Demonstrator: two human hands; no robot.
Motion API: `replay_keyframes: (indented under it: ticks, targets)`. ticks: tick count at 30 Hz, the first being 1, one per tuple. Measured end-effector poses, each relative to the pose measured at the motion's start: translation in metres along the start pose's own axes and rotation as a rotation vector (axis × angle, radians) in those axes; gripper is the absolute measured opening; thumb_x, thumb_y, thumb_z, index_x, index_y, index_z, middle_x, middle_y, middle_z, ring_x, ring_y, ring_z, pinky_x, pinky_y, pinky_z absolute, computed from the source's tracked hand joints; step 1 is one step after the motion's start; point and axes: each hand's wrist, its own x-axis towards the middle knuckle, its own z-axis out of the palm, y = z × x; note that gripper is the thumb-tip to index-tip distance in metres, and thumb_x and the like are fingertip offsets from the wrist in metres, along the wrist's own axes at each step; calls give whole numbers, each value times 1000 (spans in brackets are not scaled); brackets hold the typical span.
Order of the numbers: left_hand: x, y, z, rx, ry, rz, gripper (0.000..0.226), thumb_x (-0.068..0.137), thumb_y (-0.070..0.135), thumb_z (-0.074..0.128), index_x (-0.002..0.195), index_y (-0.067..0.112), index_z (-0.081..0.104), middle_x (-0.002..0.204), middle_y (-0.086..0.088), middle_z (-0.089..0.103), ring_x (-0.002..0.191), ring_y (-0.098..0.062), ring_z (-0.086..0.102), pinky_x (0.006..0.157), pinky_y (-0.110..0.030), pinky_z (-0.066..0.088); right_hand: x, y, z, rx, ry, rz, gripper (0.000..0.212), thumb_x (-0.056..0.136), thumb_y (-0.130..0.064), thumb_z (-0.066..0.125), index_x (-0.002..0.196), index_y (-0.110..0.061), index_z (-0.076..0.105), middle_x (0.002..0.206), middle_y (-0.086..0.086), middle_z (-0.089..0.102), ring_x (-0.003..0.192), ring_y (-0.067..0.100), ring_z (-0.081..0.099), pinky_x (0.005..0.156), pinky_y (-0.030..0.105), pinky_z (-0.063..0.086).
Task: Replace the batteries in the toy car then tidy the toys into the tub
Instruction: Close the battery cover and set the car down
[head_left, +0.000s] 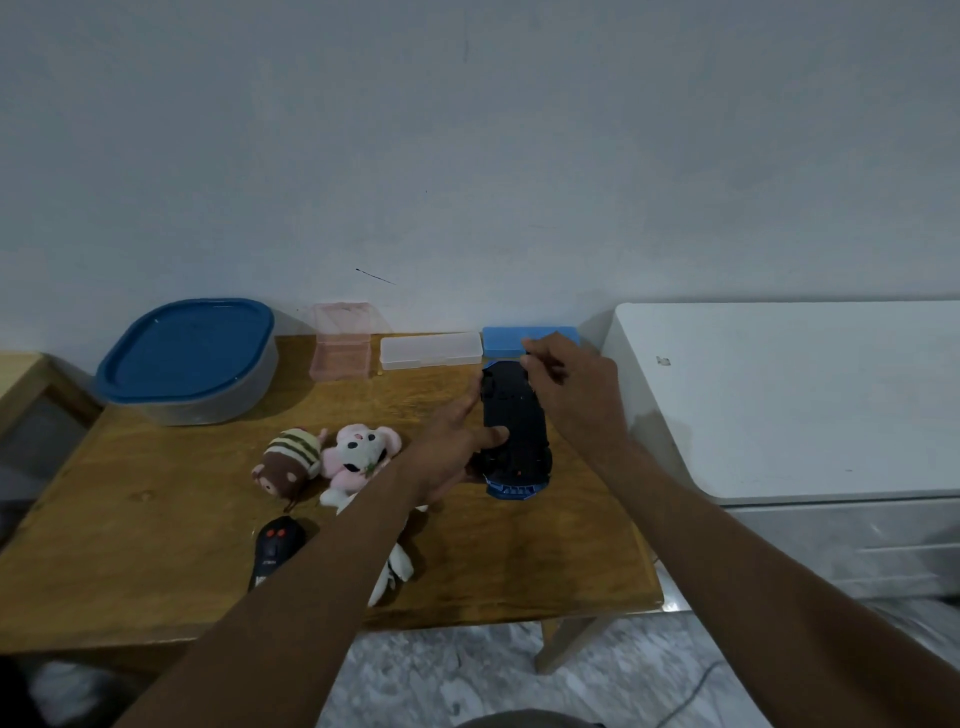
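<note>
Right now my left hand (457, 441) grips the toy car (517, 410) from its side, black underside up, thumb across its middle, over the right part of the counter (156, 519). My right hand (571, 384) curls its fingers at the car's far end; I cannot tell whether they pinch anything. The lidded tub (208, 410) sits back left, two plush toys (332, 460) just in front of it.
</note>
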Motion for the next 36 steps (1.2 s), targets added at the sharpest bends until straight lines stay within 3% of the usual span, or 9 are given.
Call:
replay_keyframes:
  ticks: [9,13,18,20,25,36]
  targets:
    - [-3,2,3,-5,-31,-2,64,95,1,53,117,60,42,132,-6,59,113,-35,61,92,-55,51,1,-1,1,39,51,40,13,90,-15,64,102,-19,65,80,-13,69,76,4,68,69,27,58]
    - [-1,1,1,-13,-24,-4,66,95,1,53,123,59,38,132,-5,58,114,-35,61,93,-57,50,2,0,0,36,63,27,2,88,-14,66,89,-13,67,78,-19,64,77,3,67,71,30,58]
    - [1,-1,0,-5,-3,-17,76,95,1,55,143,52,27,135,-5,56,115,-35,60,94,-58,49,1,3,2,-13,34,-2,6,86,-11,67,91,-13,66,84,-20,65,82,0,67,74,25,59]
    - [0,-2,-1,-2,0,-20,77,95,1,55,143,54,24,137,-7,55,116,-36,59,93,-58,49,2,3,3,-15,39,19,5,85,-13,69,88,-11,66,77,-22,61,78,2,65,71,22,57]
    - [1,0,-3,5,-4,-22,77,95,2,54,145,51,23,135,-7,56,113,-34,61,90,-54,52,2,3,4,-13,22,-21,5,87,-14,68,89,-10,65,82,-7,69,78,5,67,71,26,59]
    - [4,-1,-5,16,0,-31,78,94,2,56,145,52,23,136,-4,56,112,-34,62,88,-54,53,5,1,7,-112,61,-13,16,87,-25,67,80,-13,59,72,-8,65,68,7,63,61,26,54]
